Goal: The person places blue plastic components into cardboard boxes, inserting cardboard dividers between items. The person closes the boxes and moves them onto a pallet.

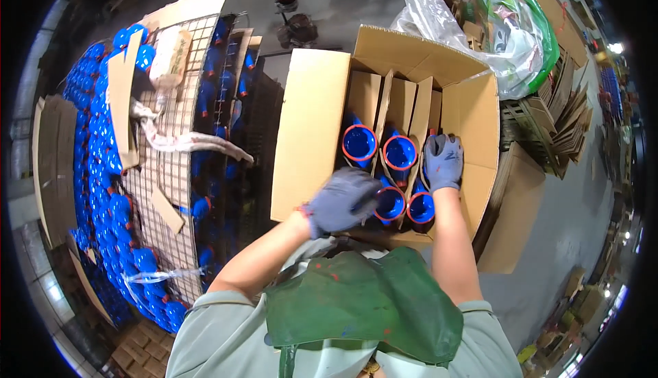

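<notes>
An open cardboard box (pixel 384 43) stands before me, with upright cardboard dividers (pixel 418 104) inside. Several glossy blue hollow pieces with red round rims, such as this blue piece (pixel 360 143), sit between the dividers with their mouths facing up. My left hand (pixel 345 200), in a grey glove, is over the box's near left part, beside a lower blue piece (pixel 389 204); motion smears its fingers. At the right-hand compartment, my gloved right hand (pixel 444 161) has its fingers curled down. What they grip is hidden, though a bit of red shows by the fingertips.
To the left, a wire-mesh rack (pixel 175 206) carries cardboard strips and a twisted cloth, with many blue pieces (pixel 103 152) beside it. A clear plastic bag (pixel 439 15) lies beyond the box's far right corner. Flattened cardboard (pixel 514 206) leans at the right.
</notes>
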Available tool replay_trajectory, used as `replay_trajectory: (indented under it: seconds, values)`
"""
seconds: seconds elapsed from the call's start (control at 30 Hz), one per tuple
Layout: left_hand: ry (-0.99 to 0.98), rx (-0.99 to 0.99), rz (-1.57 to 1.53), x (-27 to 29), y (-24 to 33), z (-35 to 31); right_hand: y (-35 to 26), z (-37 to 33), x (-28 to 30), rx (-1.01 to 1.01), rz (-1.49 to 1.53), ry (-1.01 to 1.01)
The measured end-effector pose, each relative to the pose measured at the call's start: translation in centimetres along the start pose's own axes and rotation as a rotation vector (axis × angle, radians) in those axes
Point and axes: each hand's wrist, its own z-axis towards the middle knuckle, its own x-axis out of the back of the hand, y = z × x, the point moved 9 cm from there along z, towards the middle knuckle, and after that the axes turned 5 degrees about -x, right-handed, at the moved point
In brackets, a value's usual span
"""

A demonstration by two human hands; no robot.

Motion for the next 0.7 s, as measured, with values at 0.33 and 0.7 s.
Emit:
replay_trajectory:
  seconds: [0.33, 0.7]
  values:
    - [0.352, -0.042, -0.08, 19.3, -4.3, 7.5, -0.7, -0.8, -0.6, -0.011, -0.097, 0.044]
    - [0.099, -0.863, 0.701, 12.5, -11.6, 44.6, -0.7, -0.5, -3.1, -0.11, -0.216, -0.081]
